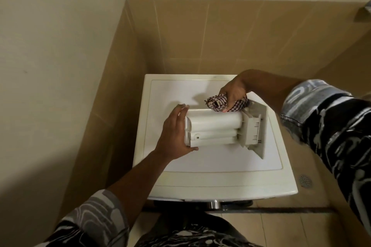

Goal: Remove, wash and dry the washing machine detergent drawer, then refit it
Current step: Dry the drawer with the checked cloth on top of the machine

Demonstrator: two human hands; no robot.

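The white detergent drawer [216,127] lies upside down on top of the white washing machine [200,168], its front panel to the right. My left hand [174,132] holds the drawer's left end, fingers over the far edge and thumb under the near edge. My right hand [233,93] grips a bunched checked cloth [218,104] and presses it against the drawer's far upper side.
The machine stands in a corner between tan tiled walls at the left and back. A floor drain [305,181] sits on the tiled floor to the right. The machine's front edge with a chrome knob [214,204] is just below.
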